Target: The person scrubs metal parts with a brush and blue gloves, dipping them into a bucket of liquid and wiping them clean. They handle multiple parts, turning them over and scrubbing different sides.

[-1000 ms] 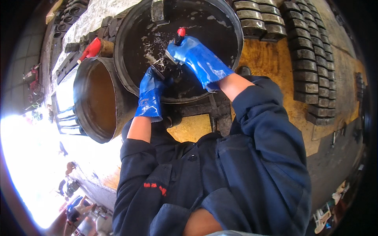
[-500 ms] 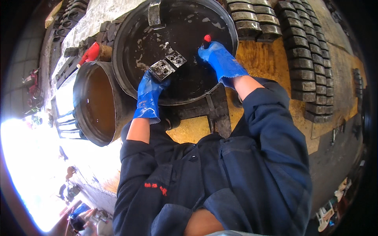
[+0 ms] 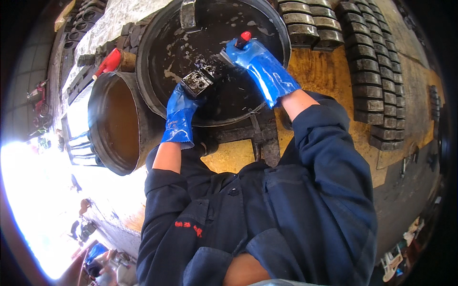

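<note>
My left hand (image 3: 179,109), in a blue rubber glove, is closed on a wet metal block (image 3: 196,83) with holes in its face. It holds the block just above dark liquid in a large round black tub (image 3: 141,90). My right hand (image 3: 250,55), gloved the same way, is wrapped around a red-handled tool (image 3: 244,38). The red handle end sticks up out of the fist. A greyish edge shows at the left side of that fist, but the tool's working end is mostly hidden. Splashes and foam lie on the liquid around the block.
Beside the tub on the left stands a bucket (image 3: 95,124) of brownish liquid, with a red-handled object (image 3: 109,63) at its far rim. A metal bracket (image 3: 188,15) hangs at the tub's far edge. Rows of curved metal blocks (image 3: 365,66) stand on the right.
My right hand has moved left with the red-handled tool, nearer the metal block. Splashing has appeared beside the block, and its farther part is less distinct. My left hand has barely moved.
</note>
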The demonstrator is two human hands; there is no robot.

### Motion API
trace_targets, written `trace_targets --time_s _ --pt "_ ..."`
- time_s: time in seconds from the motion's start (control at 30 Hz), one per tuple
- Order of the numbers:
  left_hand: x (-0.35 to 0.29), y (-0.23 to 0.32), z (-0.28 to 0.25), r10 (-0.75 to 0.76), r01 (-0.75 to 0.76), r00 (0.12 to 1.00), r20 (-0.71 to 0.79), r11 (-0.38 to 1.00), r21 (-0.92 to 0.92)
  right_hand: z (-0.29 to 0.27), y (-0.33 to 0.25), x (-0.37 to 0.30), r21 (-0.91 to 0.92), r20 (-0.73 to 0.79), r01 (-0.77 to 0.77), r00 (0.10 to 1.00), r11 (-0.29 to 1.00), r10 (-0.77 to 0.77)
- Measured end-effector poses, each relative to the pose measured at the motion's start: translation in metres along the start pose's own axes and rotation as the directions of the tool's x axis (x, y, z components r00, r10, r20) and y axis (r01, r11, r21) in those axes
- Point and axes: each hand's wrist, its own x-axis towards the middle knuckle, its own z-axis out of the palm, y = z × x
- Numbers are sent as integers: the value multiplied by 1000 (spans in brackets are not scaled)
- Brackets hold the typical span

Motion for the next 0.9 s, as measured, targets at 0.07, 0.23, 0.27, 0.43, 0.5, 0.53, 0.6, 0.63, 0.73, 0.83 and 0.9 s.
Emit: trace_targets --time_s 0.07,0.23,0.27,0.43,0.5,0.53,0.6,0.63,0.73,0.83,0.9 --pt "-2 19 7 -46 48 999 -15 979 199 -8 -18 -20 143 127 179 972 974 -197" --pt "-11 35 6 -176 176 984 -18 967 182 -7 -6 -8 -132 185 -35 981 991 60" --pt "-12 23 -2 -174 178 984 -33 966 190 -6 -7 -7 -225 77 -63 994 972 82" --pt "6 40 10 -297 275 955 -11 898 -343 -25 30 9 -148 -50 -288 958 946 284" --pt "1 92 21 -326 342 938 -115 926 160 -45 16 -9 22 157 -267 953 963 260" --pt "1 114 26 -316 357 934 -165 843 404 -45 15 -1 -59 -47 -230 973 971 228" --pt "10 87 25 -176 270 960 -219 796 542 -38 20 5 -401 -497 -144 864 905 -82" --pt "16 78 23 -180 277 957 -227 794 541 -32 14 6 -402 -490 -139 868 905 -84" --pt "29 85 34 -155 291 930 -333 864 410 -34 -11 -1 -199 -510 68 844 978 -163" --pt "41 93 37 -232 365 902 -365 861 354 -27 -1 7 -302 -248 7 965 953 -86" --pt "58 97 42 -298 420 876 -379 858 296 -3 15 7 -161 -102 -97 992 982 81"
